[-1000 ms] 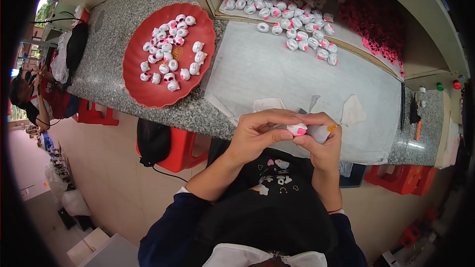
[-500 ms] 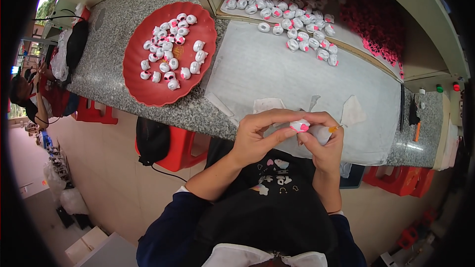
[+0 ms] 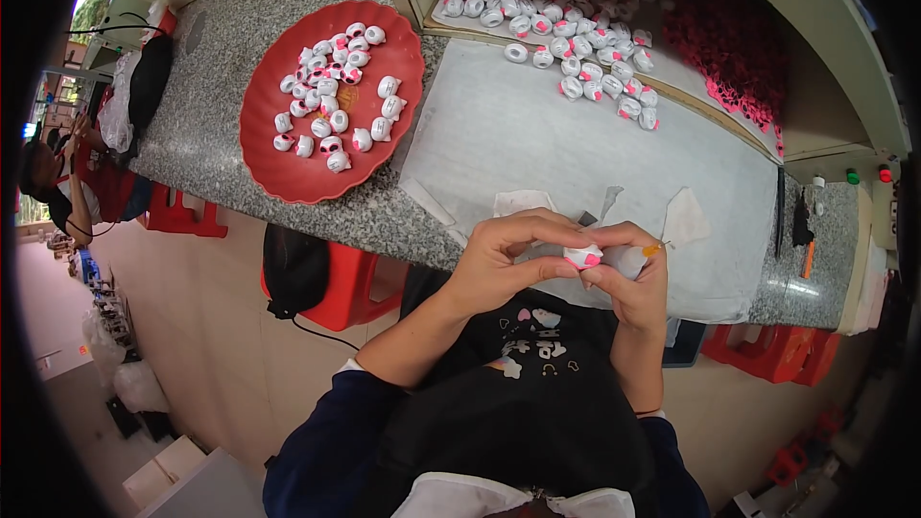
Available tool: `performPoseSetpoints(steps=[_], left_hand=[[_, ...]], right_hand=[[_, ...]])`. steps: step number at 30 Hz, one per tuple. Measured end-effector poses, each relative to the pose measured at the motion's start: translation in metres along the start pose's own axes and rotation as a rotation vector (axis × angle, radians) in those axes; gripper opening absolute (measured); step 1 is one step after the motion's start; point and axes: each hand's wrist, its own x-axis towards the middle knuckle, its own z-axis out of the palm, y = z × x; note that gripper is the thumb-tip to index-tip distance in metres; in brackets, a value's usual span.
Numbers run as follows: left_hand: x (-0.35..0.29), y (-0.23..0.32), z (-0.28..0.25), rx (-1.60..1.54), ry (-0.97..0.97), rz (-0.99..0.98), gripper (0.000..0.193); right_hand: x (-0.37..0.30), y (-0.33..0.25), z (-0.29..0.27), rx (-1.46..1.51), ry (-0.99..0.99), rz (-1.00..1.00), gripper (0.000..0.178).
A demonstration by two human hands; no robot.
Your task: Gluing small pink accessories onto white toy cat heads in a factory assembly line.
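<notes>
Both hands meet over the near edge of the white work sheet [image 3: 537, 149]. My left hand [image 3: 504, 254] is closed on a small white toy head [image 3: 581, 256] with a pink bow, pinched between thumb and fingers. My right hand [image 3: 641, 293] wraps round a small translucent squeeze bottle [image 3: 628, 262] with an amber nozzle [image 3: 652, 250], which points to the right, away from the toy head. Its thumb and fingertips also press on the toy head from the right. Fingers hide part of the toy head and much of the bottle.
To the left, a red scalloped tray [image 3: 273, 177] holds several similar toy heads on the speckled worktop [image 3: 216, 58]. More white heads [image 3: 609, 86] spread from the shelf at the back, beside a heap of pink pieces [image 3: 729, 77]. Paper scraps [image 3: 687, 216] lie near my right hand.
The toy head has shifted slightly downward and turned a little between my fingers. My right thumb has moved a little along its lower side. The bottle stays in my right hand.
</notes>
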Motion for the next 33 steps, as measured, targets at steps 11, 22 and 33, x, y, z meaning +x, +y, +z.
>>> performPoseSetpoints(steps=[11, 22, 33], left_hand=[[0.0, -0.001, -0.004, -0.133, 0.141, -0.008, 0.026], [-0.003, -0.005, -0.001, 0.037, 0.182, 0.137, 0.026], [-0.006, -0.004, 0.006, -0.181, 0.187, 0.033, 0.022]], right_hand=[[0.009, -0.018, -0.016, -0.417, 0.3, -0.137, 0.032], [-0.016, -0.022, -0.034, -0.787, 0.487, -0.306, 0.01], [0.001, -0.001, 0.022, -0.842, 0.195, -0.819, 0.02]])
